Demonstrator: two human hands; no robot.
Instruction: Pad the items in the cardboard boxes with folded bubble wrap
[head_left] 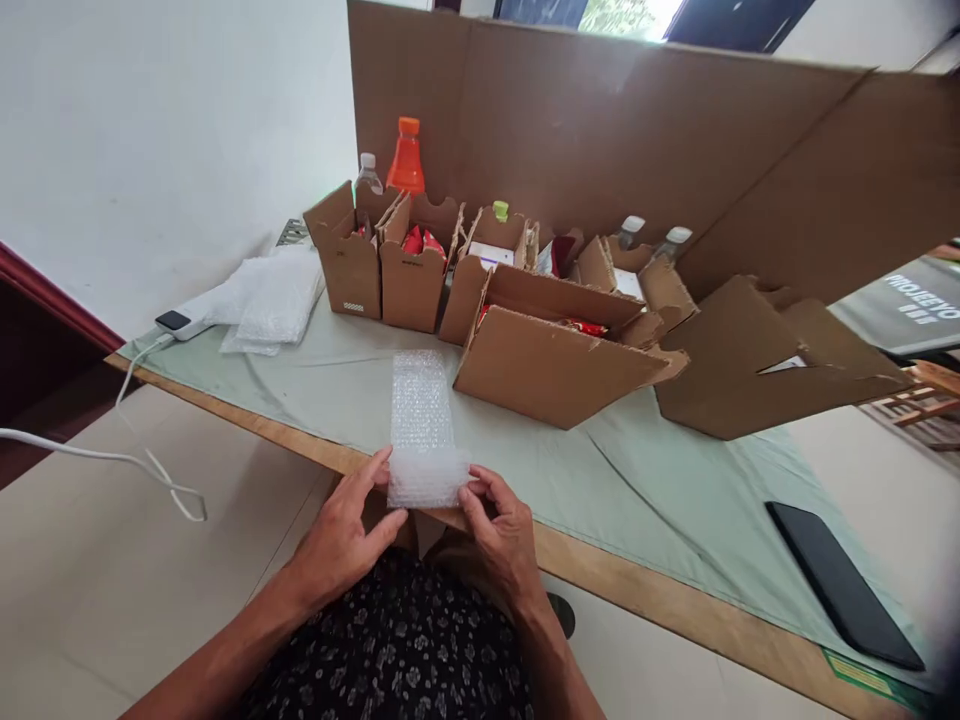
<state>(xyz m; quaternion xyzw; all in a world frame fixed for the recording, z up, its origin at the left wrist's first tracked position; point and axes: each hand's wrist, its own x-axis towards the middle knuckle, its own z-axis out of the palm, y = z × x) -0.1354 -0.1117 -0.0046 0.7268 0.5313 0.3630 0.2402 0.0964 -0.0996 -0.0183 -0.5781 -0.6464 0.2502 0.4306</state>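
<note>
A strip of clear bubble wrap (421,405) lies at the table's front edge, its near end doubled into a folded flap. My left hand (349,525) is at the flap's left side, thumb and fingers apart, the fingertips at its edge. On the other side, my right hand (501,525) pinches the flap's right edge between thumb and fingers. Just beyond stands a long cardboard box (562,355) with red packets (583,327) inside.
Several smaller cardboard boxes (409,285) hold packets along the back, before a tall cardboard panel (600,130). Bottles, one an orange bottle (407,160), stand behind. More bubble wrap (277,300) and a white device with a cable (184,318) lie left. A black phone-like slab (844,585) lies right.
</note>
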